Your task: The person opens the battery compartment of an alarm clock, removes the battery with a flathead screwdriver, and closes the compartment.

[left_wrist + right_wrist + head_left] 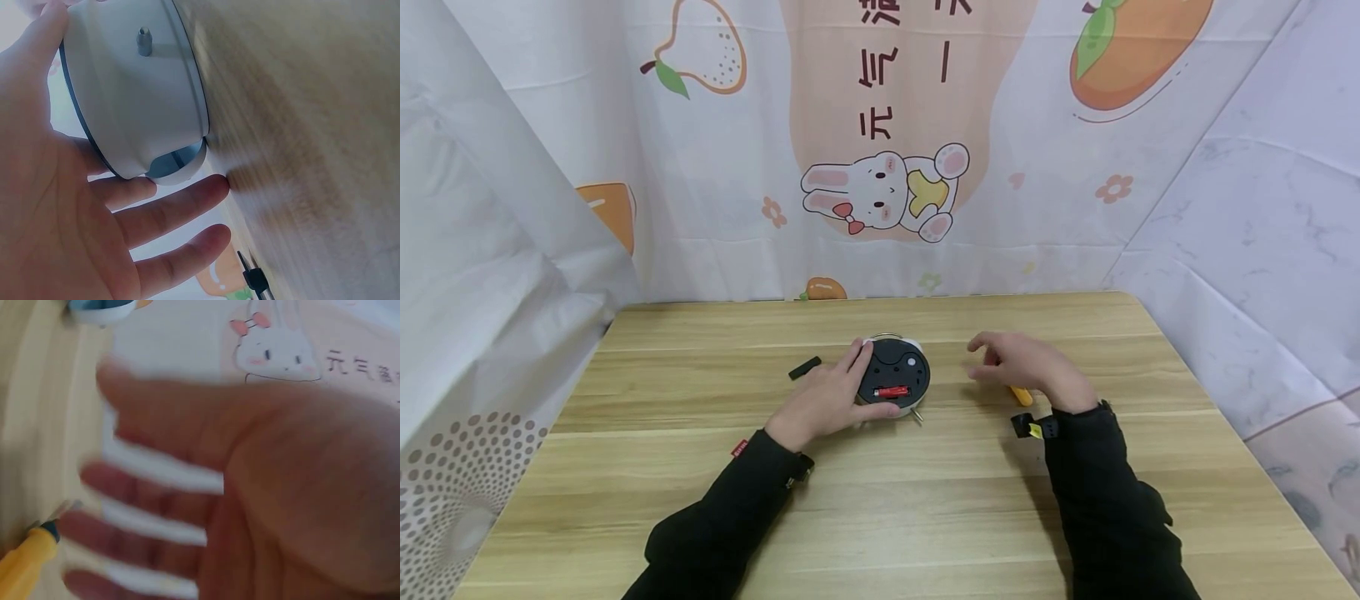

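The left hand [820, 402] is gripping the round white clock [891, 365], which is lying black-back-up on the wooden table [895, 508]. The right hand [1024, 363], fingers loose, is hovering near the yellow-handled screwdriver [28, 562].

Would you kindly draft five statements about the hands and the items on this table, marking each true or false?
1. The left hand holds the round white device with a black back. True.
2. A red cylindrical battery sits in the device. True.
3. The battery is hidden beneath a cover. False: the battery is exposed.
4. The right hand grips the yellow-handled tool. False: the right hand grips nothing; the tool lies near it.
5. A small black oblong piece lies on the light wooden table, left of the device. True.
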Tool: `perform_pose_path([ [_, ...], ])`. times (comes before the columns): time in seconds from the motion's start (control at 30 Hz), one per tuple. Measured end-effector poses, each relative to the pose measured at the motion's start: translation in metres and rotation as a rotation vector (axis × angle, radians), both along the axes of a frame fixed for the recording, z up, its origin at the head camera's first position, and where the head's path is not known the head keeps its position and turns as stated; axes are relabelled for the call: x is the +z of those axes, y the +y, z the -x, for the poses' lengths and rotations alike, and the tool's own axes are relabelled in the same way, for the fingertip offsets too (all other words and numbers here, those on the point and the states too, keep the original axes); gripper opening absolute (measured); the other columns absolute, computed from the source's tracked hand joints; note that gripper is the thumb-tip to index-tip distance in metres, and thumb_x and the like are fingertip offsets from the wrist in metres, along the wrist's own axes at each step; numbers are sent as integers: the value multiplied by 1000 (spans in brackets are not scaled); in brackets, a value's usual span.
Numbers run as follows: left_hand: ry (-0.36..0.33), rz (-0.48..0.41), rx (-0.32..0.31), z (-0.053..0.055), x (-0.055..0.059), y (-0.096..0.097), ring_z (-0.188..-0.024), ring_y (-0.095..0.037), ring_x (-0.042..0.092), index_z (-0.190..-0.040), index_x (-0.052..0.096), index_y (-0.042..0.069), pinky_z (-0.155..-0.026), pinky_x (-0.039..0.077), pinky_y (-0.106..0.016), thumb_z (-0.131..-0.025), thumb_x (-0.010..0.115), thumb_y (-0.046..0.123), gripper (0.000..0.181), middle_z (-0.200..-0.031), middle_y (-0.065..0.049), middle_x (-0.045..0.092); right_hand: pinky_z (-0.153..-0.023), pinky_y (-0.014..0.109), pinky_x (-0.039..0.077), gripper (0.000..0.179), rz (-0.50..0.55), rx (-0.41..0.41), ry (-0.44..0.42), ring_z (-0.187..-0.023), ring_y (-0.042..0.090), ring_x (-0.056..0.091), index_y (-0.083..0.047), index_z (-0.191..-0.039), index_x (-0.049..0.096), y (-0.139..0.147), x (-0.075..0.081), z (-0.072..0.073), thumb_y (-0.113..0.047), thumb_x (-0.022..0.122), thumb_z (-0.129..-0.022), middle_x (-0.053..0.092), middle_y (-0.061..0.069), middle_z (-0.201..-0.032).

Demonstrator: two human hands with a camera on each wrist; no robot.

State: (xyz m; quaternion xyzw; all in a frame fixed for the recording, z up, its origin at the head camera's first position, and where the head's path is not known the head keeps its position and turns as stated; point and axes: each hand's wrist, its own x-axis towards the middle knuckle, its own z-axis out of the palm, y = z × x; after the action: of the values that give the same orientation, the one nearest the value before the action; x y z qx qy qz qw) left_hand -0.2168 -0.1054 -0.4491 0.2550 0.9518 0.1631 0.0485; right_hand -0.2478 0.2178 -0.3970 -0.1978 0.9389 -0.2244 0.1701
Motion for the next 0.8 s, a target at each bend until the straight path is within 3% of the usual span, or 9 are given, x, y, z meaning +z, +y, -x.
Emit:
perform_pose_path([
  [0.17, -15, 9, 10, 0, 0, 1, -136, -34, 49, -164, 17, 12, -109, 41, -46, -82, 46, 89, 116, -168, -13, 18, -84, 42, 52, 43, 57, 161, 62, -90, 20, 63, -6, -135, 61, -15, 8, -4, -27, 69, -99, 68, 5, -105],
  [0.53, -19, 11, 6, 0, 0, 0, -134, -35, 51, -164, 17, 12, -107, 42, -46, -82, 46, 88, 116, -168, -14, 18, -79, 35, 54, 31, 92, 280, 226, -93, 18, 64, -8, -124, 71, -43, 11, -12, -26, 70, -98, 67, -3, -102],
  [0.8, -20, 16, 4, 1, 0, 0, -131, -35, 54, -164, 15, 12, -105, 44, -44, -82, 45, 89, 116, -168, -13, 17, -81, 35, 53, 26, 127, 364, 287, -95, 21, 64, -10, -116, 75, -58, 2, -14, -26, 74, -95, 68, -2, -104],
])
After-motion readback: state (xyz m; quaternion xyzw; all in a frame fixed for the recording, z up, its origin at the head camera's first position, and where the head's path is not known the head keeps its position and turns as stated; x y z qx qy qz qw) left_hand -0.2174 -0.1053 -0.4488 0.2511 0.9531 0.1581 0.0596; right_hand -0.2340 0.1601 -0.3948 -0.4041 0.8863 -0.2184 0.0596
